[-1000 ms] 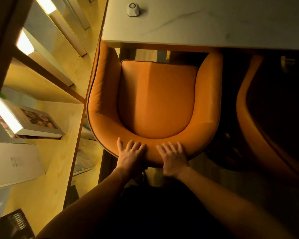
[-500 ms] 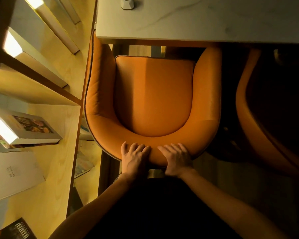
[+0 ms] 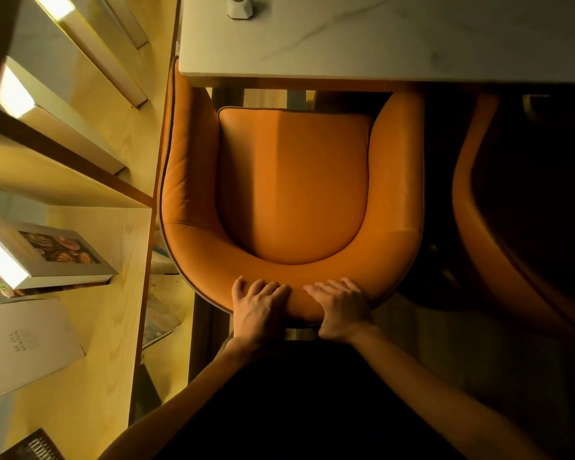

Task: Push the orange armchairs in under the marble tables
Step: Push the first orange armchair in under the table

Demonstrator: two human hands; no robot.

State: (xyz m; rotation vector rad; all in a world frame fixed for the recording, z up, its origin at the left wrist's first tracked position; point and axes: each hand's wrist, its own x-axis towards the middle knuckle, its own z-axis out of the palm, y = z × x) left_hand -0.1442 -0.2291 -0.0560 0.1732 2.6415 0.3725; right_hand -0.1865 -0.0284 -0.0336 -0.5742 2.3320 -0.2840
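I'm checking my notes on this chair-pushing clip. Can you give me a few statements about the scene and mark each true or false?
1. Both hands lie on the armchair's backrest. True: left hand, right hand.
2. The seat cushion is entirely under the marble table. False: most of it shows.
3. A small white object sits on the table. True.
4. Books lie on the seat. False: they lie on the wooden shelves at the left.
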